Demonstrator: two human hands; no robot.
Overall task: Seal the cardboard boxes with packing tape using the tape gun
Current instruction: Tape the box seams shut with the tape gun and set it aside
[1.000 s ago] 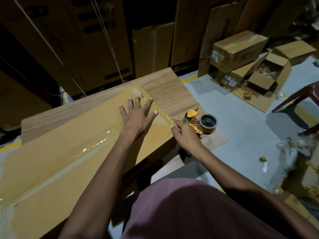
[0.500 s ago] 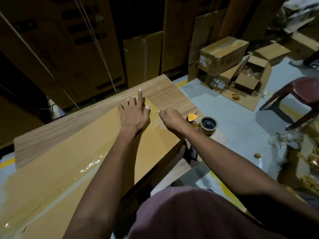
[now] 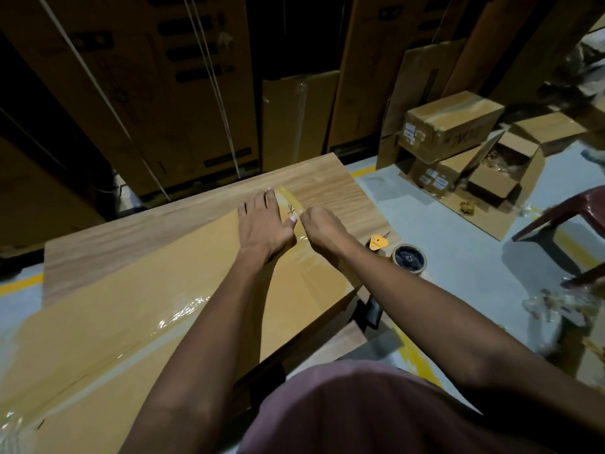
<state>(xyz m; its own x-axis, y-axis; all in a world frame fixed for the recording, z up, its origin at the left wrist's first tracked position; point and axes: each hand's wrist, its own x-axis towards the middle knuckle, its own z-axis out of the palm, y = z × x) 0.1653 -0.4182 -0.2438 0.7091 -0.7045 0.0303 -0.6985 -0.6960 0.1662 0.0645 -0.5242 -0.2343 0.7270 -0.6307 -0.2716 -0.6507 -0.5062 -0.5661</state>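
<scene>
Cardboard box (image 3: pixel 163 322), glossy-taped, lies under flat left hand (image 3: pixel 262 227); right hand (image 3: pixel 322 226) curled, grip unclear.

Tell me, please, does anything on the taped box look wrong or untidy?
Yes. The packing tape along the cardboard box is wrinkled near its middle, with shiny creases instead of lying flat. Its far end runs past the box edge, where the left hand and right hand are pressing it.
</scene>
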